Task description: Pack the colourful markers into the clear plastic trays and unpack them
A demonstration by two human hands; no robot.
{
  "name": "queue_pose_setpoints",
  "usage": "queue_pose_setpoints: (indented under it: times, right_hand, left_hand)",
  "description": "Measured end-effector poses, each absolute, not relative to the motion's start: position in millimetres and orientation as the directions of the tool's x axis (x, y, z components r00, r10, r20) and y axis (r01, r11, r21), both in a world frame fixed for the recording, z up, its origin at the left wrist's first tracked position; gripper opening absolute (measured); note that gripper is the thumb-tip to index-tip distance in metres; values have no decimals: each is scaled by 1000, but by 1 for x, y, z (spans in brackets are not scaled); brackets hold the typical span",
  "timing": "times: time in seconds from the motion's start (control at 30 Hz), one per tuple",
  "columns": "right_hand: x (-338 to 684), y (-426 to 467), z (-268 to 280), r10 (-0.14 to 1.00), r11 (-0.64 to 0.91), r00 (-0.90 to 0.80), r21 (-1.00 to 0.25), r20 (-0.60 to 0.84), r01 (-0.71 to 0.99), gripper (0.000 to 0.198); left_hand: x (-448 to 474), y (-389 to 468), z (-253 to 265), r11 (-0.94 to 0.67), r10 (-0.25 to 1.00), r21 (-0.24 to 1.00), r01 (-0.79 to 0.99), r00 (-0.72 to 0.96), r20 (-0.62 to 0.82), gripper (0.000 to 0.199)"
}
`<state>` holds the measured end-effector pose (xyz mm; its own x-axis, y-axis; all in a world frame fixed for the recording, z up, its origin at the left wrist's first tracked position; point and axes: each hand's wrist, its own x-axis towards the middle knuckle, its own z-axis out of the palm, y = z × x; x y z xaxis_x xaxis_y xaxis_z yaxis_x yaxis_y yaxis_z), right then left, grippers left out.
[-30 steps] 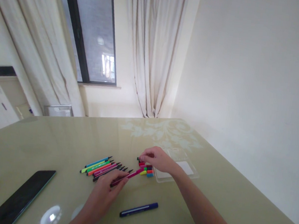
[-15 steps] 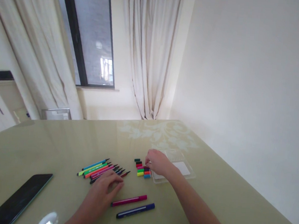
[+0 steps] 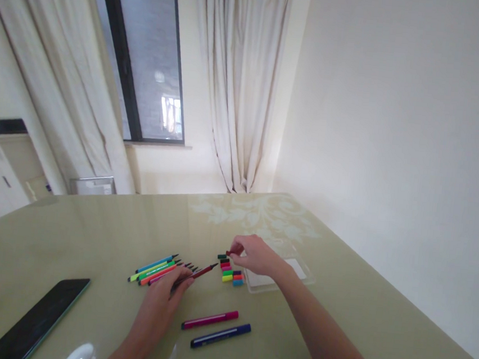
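Caps (image 3: 227, 273) outside case (image 3: 310, 278), sheet (image 3: 296, 268) inside

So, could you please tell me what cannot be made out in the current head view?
In the head view:
Dark red pen: rear part, mostly covered by the left hand.
Dark red cap: one end, hidden by the right hand.
Clear box: part, behind the right hand and wrist.
Dark flat device: near end, cut off by the bottom edge.
Blue pen: any lettering, too small.
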<state>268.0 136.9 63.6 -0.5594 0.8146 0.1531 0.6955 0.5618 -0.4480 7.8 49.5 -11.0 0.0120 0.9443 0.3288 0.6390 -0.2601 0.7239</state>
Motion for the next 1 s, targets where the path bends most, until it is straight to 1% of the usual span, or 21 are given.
queue_pose_setpoints:
  times: [0.03, 0.1, 0.2, 0.37, 0.6, 0.77, 0.9, 1.0]
  right_hand:
    - [267, 135, 66, 799, 566, -580, -524, 160, 636, 14]
    - [263, 131, 70, 766, 578, -622, -601, 166, 552, 14]
    - [260, 127, 74, 743, 606, -638, -606, 200, 515, 13]
    - [263, 126, 78, 748, 614, -615, -610, 248, 501, 13]
    - [258, 126, 75, 718, 629, -653, -625, 240, 462, 14]
    - [254, 124, 77, 735, 569, -650, -699, 195, 434, 16]
    - [251, 122, 75, 755, 536, -630, -727, 183, 430, 14]
    - [252, 125, 69, 766, 468, -630, -780, 125, 414, 15]
  left_hand:
    - [9, 50, -11, -256, 947, 748, 612, 4, 321, 31]
    - [9, 52, -11, -251, 949, 779, 574, -13, 315, 34]
    - [8, 54, -11, -236, 951, 810, 537, -43, 306, 37]
    - [6, 56, -11, -225, 955, 826, 517, -50, 292, 37]
    - [10, 55, -14, -262, 951, 837, 481, -18, 308, 36]
    - [11, 52, -13, -261, 954, 850, 458, -10, 299, 39]
    - [9, 51, -12, -262, 950, 844, 468, -29, 310, 39]
    - [8, 50, -9, -273, 950, 835, 478, -5, 314, 37]
